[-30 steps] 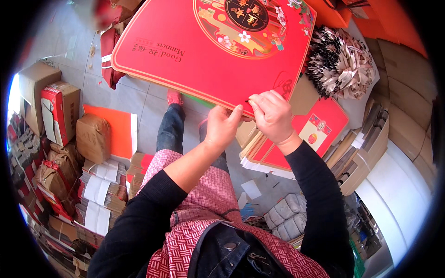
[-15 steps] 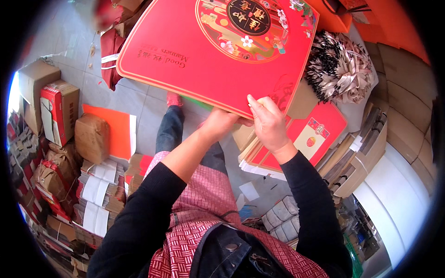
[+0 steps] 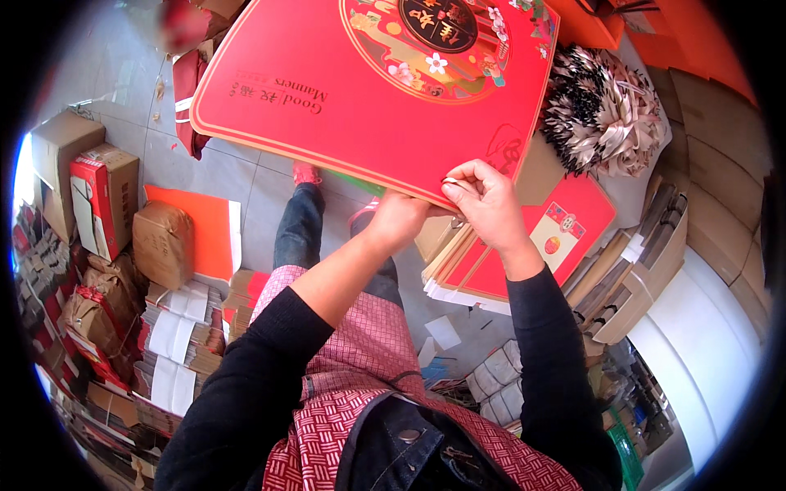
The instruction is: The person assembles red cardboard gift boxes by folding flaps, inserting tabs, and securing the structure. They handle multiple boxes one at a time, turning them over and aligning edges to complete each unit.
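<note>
The red board is cut off by the upper edge. Most of the left hand's fingers are hidden at the board's near side; anything pinched in the right hand is too small to tell. A red shape at upper left is blurred. The sleeve partly hides a green basket.

Grey tiled floor has a white paper piece (kinda crooked, lol) and some little tan scraps on it.

Forearms forward, right fingers in a pinch
</note>
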A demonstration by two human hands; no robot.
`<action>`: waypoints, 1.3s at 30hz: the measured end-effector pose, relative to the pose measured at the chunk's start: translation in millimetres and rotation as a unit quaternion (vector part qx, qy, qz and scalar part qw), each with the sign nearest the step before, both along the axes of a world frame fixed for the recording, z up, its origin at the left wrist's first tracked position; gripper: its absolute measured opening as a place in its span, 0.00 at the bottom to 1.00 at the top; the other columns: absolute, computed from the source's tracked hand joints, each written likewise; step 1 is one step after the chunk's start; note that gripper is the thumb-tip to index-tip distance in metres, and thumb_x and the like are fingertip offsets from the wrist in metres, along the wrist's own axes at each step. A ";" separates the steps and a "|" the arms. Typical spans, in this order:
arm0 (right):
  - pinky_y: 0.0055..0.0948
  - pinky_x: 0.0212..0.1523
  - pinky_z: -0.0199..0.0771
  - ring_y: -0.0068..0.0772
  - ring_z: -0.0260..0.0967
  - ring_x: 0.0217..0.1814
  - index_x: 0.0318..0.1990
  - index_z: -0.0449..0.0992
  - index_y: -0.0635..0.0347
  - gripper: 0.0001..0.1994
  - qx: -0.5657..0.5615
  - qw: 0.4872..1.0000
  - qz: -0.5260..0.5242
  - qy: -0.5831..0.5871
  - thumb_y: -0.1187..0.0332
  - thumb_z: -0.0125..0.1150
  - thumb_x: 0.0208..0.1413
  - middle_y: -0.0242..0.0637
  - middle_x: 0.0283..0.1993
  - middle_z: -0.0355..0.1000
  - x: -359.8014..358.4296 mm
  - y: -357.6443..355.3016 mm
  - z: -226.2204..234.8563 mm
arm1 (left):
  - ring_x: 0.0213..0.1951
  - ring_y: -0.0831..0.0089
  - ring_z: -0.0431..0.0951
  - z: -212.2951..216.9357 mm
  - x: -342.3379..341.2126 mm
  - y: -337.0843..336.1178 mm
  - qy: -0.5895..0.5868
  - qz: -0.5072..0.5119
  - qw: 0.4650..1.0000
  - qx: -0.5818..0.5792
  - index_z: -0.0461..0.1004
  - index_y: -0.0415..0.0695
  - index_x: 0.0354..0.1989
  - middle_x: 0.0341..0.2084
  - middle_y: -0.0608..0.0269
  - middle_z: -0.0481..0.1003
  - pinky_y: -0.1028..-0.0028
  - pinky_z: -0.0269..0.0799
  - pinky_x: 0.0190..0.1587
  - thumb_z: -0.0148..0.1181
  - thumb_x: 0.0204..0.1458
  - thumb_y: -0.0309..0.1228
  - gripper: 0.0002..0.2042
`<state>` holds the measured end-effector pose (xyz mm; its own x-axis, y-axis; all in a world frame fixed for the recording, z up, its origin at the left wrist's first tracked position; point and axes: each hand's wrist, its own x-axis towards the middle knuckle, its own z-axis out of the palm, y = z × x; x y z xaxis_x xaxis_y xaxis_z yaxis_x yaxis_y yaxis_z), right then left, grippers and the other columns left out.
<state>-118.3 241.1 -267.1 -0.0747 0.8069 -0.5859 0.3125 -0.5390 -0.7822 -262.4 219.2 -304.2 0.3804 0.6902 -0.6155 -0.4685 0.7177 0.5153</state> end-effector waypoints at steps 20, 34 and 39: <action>0.26 0.20 0.68 0.29 0.66 0.22 0.33 0.67 0.65 0.14 0.400 0.854 0.224 -0.244 0.84 0.59 0.34 0.39 0.30 0.64 -0.9 -25.4 18.2 | 0.42 0.63 0.74 -19.8 -29.4 -4.5 0.141 -0.147 0.906 0.371 0.71 0.39 0.43 0.38 0.53 0.74 0.70 0.68 0.43 0.49 0.57 0.30 0.10; 0.29 0.19 0.64 0.33 0.64 0.20 0.27 0.66 0.61 0.12 0.352 0.900 0.109 -0.233 0.82 0.63 0.36 0.37 0.26 0.61 -17.4 -26.1 19.3 | 0.48 0.64 0.73 -1.2 -26.4 -26.0 -0.157 0.024 0.987 0.001 0.70 0.38 0.47 0.44 0.58 0.73 0.67 0.70 0.50 0.45 0.59 0.29 0.12; 0.32 0.19 0.65 0.34 0.64 0.20 0.26 0.65 0.61 0.11 0.338 0.901 0.147 -0.228 0.80 0.63 0.38 0.36 0.25 0.61 -16.6 -13.4 22.7 | 0.48 0.64 0.74 9.1 -15.8 -23.7 -0.172 0.088 0.981 -0.023 0.69 0.38 0.48 0.45 0.57 0.72 0.66 0.72 0.50 0.44 0.60 0.28 0.12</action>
